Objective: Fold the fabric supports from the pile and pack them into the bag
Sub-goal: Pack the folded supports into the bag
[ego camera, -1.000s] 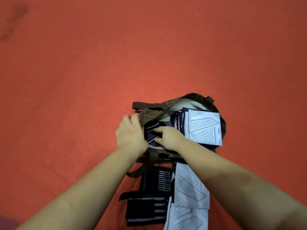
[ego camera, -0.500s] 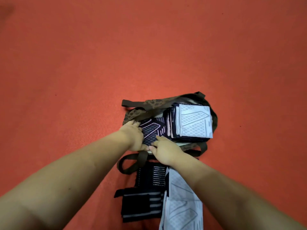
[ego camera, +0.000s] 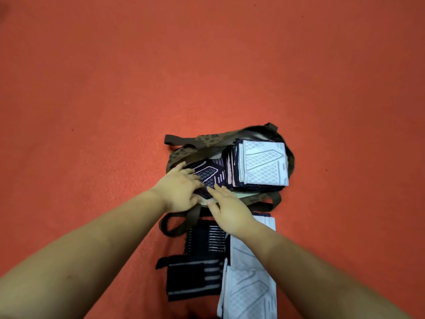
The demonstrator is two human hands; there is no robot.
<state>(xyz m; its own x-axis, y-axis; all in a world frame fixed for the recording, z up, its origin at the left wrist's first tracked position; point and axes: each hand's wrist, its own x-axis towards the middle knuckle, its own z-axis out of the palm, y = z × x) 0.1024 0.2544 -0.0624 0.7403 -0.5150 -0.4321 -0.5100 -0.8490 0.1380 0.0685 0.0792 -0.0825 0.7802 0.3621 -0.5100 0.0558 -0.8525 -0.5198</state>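
A brown leopard-print bag (ego camera: pixel 184 153) lies open on the red floor. In its right half sits a stack of folded supports (ego camera: pixel 262 166) with a white one on top. A dark folded support (ego camera: pixel 210 174) with pale lines lies in the bag's left half. My left hand (ego camera: pixel 180 191) lies flat on its left part with straight fingers. My right hand (ego camera: pixel 228 209) rests at its near edge, fingers stretched out over it. The pile of unfolded supports lies just below the bag: dark striped ones (ego camera: pixel 195 272) on the left, white ones (ego camera: pixel 249 288) on the right.
The bag's brown straps (ego camera: pixel 177 224) loop out near my wrists and another strap end (ego camera: pixel 171 140) sticks out at its far left. Red floor (ego camera: pixel 207 65) stretches all around.
My left hand let go of the bag's rim and came down onto the dark support. Both hands now lie flatter on it, and the support sits lower in the bag.
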